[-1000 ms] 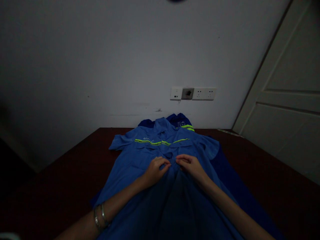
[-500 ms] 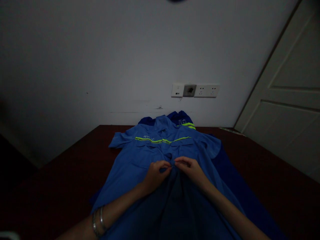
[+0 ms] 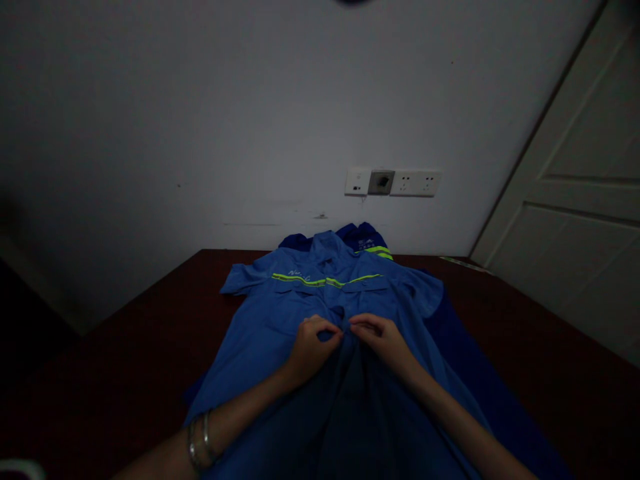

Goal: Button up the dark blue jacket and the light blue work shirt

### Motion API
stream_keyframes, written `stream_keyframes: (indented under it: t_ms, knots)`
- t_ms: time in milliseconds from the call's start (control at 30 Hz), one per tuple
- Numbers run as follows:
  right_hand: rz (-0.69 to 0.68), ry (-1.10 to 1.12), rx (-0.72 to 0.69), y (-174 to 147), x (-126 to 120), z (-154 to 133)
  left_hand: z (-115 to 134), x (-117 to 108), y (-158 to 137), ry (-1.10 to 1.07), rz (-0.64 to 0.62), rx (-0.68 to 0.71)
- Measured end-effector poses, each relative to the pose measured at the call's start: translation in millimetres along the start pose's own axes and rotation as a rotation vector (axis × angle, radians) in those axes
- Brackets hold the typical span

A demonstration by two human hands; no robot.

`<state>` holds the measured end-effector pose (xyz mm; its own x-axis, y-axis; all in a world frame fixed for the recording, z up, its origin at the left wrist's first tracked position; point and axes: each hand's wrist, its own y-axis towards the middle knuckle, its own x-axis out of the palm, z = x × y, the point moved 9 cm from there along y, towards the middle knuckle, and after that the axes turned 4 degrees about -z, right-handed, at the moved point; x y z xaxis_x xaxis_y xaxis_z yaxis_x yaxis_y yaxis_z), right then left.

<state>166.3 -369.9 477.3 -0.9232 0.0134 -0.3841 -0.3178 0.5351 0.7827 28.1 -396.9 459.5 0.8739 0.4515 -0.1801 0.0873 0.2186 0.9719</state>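
A light blue short-sleeved work shirt [image 3: 260,340] with a yellow-green stripe across the chest lies face up, its collar toward the wall. My left hand [image 3: 313,343] pinches the shirt's front edge between thumb and fingers. Just beside it, my right hand [image 3: 383,337] pinches the other side of the front opening. The fingertips of both hands almost meet at the middle of the shirt, below the chest pockets. Any button between them is too small and dark to make out. Below the hands the front hangs in folds.
Under the shirt lies a darker blue garment [image 3: 465,340] with a yellow-green stripe near its collar. Both rest on a dark red-brown table [image 3: 170,307] against a pale wall. Wall sockets [image 3: 413,183] sit above the table, and a white panelled door [image 3: 575,193] stands at right.
The view has shifted very slightly. My left fingertips have drawn a little closer together, while both hands stay at the same spot on the shirt front.
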Motion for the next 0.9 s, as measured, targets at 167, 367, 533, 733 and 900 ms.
stream_keyframes:
  t_ms: [167,367,533,733,900]
  knots:
    - [-0.006,-0.026,-0.039,-1,1,-2,0,-2,-1,0.010,0.014,-0.003]
    - [-0.036,-0.051,-0.040,-4,4,-8,0,-4,-1,0.018,0.039,0.007]
    - [-0.025,-0.099,-0.080,-6,4,-16,2,-6,-1,0.048,0.068,0.013]
    - [-0.019,-0.221,-0.148,-8,5,-25,2,-6,-3,0.059,0.074,0.030]
    - [-0.018,-0.242,-0.123,-6,3,-19,-1,-6,-1,0.034,0.065,0.018]
